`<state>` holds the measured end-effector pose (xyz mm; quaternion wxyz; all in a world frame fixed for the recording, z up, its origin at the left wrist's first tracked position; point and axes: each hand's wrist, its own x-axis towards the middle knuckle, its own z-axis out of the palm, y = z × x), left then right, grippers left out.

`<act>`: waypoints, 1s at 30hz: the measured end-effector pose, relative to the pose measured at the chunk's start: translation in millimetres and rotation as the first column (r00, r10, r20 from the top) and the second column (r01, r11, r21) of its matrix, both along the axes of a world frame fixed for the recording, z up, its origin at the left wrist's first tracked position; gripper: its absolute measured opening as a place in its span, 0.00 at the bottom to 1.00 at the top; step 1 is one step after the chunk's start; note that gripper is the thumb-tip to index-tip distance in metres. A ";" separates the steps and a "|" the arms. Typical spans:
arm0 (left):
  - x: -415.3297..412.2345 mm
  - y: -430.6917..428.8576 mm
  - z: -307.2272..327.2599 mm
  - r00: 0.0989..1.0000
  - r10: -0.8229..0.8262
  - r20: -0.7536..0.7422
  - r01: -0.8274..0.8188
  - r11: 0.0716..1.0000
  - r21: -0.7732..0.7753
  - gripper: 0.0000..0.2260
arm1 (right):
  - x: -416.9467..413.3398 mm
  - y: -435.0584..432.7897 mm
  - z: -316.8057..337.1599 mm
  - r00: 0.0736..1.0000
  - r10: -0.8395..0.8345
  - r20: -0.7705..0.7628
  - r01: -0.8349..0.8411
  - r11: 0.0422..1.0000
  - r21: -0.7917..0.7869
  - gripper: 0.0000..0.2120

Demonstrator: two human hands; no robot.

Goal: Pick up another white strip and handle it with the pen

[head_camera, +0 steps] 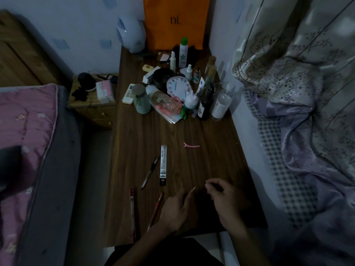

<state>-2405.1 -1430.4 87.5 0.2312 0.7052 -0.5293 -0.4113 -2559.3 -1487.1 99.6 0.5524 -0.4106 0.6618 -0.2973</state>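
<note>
Both hands sit near the counter's (211, 143) near edge: the left hand (177, 210) pinches a thin red refill (191, 191), the right hand (221, 194) grips a small dark piece. Bare wood stretches beyond to the black pen (149, 172) and the far clutter.

We count 2 hands, left (177, 208) and right (223, 196), over 1 table (201, 166). We see 1 black pen (150, 172), 1 red pen (156, 209), 2 long packets, a black-and-white one (163, 165) and a red one (133, 210), and 1 pink clip (191, 145). Farther back we make out 1 clock (178, 87), 1 orange bag (175, 22) and 1 green-capped bottle (183, 52).
</note>
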 end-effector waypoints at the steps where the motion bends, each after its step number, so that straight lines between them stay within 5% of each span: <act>1: 2.1 0.9 8.9 1.000 -0.005 -0.019 0.004 1.000 -0.028 0.13 | 4.3 0.5 5.2 0.999 -0.016 0.035 0.017 1.000 -0.005 0.08; 8: 21.2 6.4 48.3 0.993 0.070 -0.099 -0.081 0.990 -0.118 0.14 | 29.6 -0.4 42.2 0.962 0.101 0.255 -0.069 0.989 -0.131 0.13; 30: 46.9 11.9 90.3 0.994 0.058 -0.096 -0.080 0.968 -0.240 0.14 | 56.7 -7.6 69.0 0.881 0.385 0.276 -0.309 0.909 -0.280 0.10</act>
